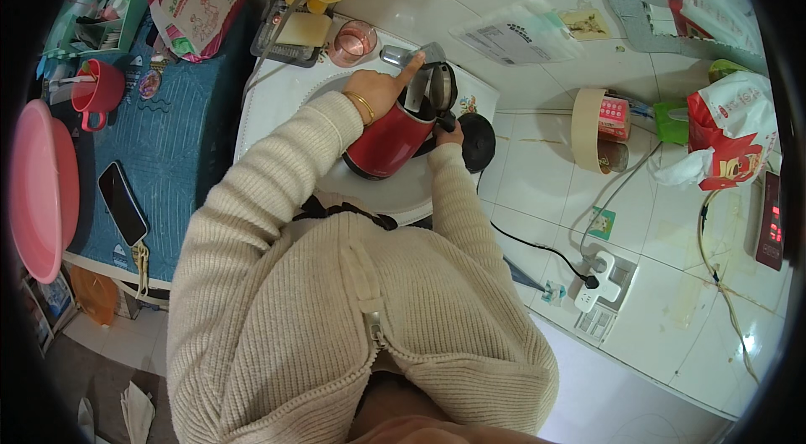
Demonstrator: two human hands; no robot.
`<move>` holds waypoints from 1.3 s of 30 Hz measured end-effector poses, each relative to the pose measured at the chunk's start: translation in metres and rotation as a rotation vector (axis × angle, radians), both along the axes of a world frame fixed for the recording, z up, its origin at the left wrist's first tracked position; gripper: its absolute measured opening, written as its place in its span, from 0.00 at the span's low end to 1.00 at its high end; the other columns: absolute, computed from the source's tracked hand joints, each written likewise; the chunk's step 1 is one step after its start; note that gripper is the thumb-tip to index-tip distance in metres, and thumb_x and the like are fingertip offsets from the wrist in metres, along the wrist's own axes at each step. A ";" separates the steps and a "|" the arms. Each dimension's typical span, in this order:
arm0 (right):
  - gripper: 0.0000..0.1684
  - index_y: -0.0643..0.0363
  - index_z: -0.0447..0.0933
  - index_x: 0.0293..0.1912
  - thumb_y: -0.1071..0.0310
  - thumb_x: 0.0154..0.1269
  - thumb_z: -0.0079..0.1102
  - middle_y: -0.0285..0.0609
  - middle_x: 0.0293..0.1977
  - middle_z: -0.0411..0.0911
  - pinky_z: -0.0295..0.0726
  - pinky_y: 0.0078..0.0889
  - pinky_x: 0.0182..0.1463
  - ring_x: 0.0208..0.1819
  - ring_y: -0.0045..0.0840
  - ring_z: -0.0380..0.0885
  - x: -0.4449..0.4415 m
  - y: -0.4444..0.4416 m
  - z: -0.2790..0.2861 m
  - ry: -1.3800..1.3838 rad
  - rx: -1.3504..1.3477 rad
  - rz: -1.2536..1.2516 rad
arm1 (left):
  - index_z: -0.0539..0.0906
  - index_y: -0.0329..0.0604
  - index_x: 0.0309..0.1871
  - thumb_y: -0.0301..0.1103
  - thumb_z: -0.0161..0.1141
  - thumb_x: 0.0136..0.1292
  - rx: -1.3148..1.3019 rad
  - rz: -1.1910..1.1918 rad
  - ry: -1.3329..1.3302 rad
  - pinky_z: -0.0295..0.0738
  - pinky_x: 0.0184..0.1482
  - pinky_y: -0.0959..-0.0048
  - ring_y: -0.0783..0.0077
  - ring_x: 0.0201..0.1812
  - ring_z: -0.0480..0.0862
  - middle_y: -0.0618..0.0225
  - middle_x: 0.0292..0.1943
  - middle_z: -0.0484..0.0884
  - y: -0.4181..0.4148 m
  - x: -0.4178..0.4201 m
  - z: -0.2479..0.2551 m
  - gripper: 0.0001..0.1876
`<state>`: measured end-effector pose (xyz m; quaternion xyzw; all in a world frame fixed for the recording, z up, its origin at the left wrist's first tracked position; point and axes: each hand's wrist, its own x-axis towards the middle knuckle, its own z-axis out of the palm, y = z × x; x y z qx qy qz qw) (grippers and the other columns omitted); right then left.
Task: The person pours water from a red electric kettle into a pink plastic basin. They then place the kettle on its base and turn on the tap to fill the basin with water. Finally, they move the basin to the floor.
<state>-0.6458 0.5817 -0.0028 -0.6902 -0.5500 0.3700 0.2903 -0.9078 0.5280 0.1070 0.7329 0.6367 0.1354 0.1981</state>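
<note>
A red electric kettle [390, 140] is tilted over the white washbasin [337, 82], its metal-lined lid [442, 88] open. My right hand [448, 134] is closed around its black handle, partly hidden by the handle and lid. My left hand [378, 88], with a gold-coloured bracelet at the wrist, is above the kettle; its index finger points out and touches the metal tap [434, 52]. The other fingers are mostly folded or hidden. The tap's spout reaches the kettle's opening; whether water runs cannot be seen. A round black kettle base [478, 143] lies right of my right hand.
A pink glass [352, 43] and a soap tray [286, 54] stand behind the basin. At left, a blue cloth bears a phone [123, 201], a pink mug [99, 91] and a pink basin [41, 192]. At right, a black cord [535, 245] runs to a white power strip [597, 286].
</note>
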 end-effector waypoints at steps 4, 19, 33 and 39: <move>0.17 0.62 0.76 0.40 0.76 0.46 0.61 0.39 0.30 0.79 0.73 0.26 0.37 0.31 0.23 0.75 0.002 0.001 0.000 0.032 0.004 -0.027 | 0.32 0.59 0.70 0.25 0.44 0.58 0.014 -0.008 -0.018 0.77 0.30 0.60 0.55 0.28 0.83 0.52 0.29 0.82 0.002 0.001 0.002 0.42; 0.19 0.62 0.76 0.41 0.75 0.45 0.65 0.37 0.30 0.79 0.74 0.25 0.34 0.28 0.21 0.74 0.014 0.005 -0.016 0.065 0.015 -0.008 | 0.35 0.60 0.70 0.28 0.43 0.61 0.025 0.033 -0.135 0.71 0.20 0.61 0.58 0.20 0.80 0.56 0.22 0.80 -0.004 0.004 -0.005 0.39; 0.13 0.63 0.76 0.36 0.74 0.47 0.63 0.36 0.26 0.77 0.72 0.24 0.27 0.24 0.19 0.72 0.004 0.002 -0.012 0.149 0.157 0.035 | 0.39 0.59 0.71 0.28 0.42 0.63 0.006 0.029 -0.044 0.73 0.21 0.64 0.61 0.22 0.82 0.58 0.25 0.81 -0.003 0.003 0.006 0.36; 0.13 0.63 0.76 0.37 0.73 0.47 0.63 0.36 0.27 0.78 0.73 0.26 0.31 0.27 0.19 0.73 0.005 -0.001 -0.016 -0.048 0.157 0.029 | 0.40 0.53 0.71 0.31 0.44 0.63 -0.029 0.009 -0.040 0.75 0.25 0.64 0.59 0.27 0.83 0.58 0.28 0.83 -0.009 0.000 0.017 0.36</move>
